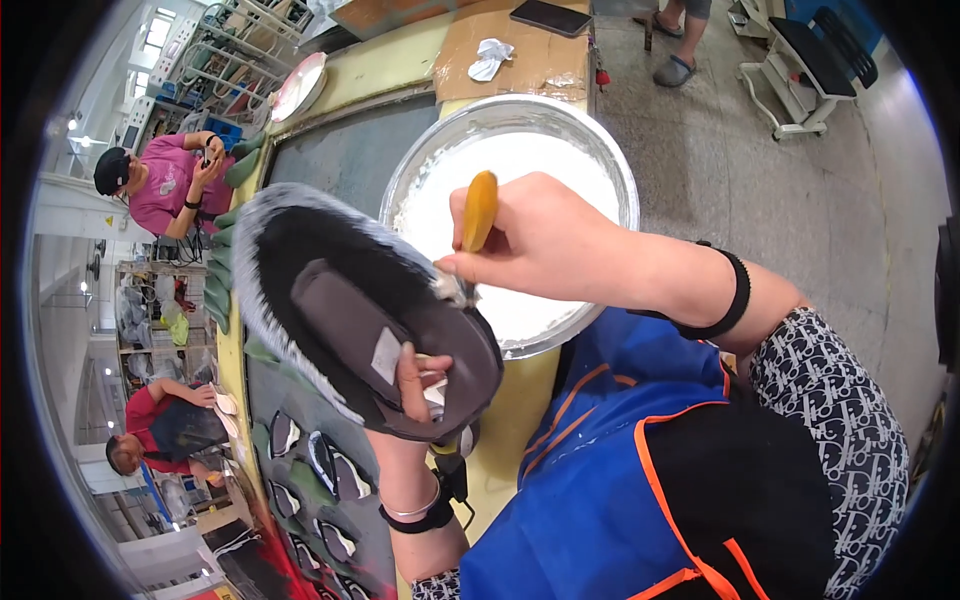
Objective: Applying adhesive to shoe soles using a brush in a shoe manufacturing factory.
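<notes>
Left grip clutched the slipper near the bowl, probably steadying its edge for the brush right grip pinched.

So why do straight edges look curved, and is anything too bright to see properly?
In the head view, the wide lens bends the edges of the table, with blackened corners; also there, the white paste in the bowl is nearly washed out, showing little surface detail; the window glares, while the slipper looks fairly clear.
</notes>
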### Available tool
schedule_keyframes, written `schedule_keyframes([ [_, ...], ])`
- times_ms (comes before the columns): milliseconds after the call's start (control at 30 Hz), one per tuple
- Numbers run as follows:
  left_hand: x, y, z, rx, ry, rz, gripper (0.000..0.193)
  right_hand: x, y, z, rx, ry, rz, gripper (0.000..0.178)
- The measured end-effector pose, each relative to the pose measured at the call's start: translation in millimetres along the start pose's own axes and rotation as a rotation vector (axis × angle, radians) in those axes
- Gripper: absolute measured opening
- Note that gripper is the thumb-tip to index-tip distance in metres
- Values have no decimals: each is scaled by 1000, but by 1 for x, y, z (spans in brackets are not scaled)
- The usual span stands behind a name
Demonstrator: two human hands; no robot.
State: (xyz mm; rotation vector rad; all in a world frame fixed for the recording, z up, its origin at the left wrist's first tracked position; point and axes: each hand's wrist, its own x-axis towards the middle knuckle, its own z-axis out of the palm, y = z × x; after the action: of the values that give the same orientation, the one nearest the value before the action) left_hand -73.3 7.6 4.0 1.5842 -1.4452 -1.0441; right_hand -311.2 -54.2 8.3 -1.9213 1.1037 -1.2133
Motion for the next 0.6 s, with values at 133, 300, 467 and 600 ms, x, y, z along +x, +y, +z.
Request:
schedule_keyframes([
  [133, 15, -8, 5, 197, 175, 230, 31, -3, -6, -3, -86, -141, 80, 28],
  [300, 30, -14, 7, 240, 148, 457, 37, 6, -7, -4, -46, 136, -189, 36],
  [467, 30, -7, 6, 298, 138, 499, 40, 11, -6, -4, -81, 100, -120, 33],
  [600, 43, -2, 6, 487, 312, 698, 40, 9, -3, -13, 42, 0, 65, 30],
])
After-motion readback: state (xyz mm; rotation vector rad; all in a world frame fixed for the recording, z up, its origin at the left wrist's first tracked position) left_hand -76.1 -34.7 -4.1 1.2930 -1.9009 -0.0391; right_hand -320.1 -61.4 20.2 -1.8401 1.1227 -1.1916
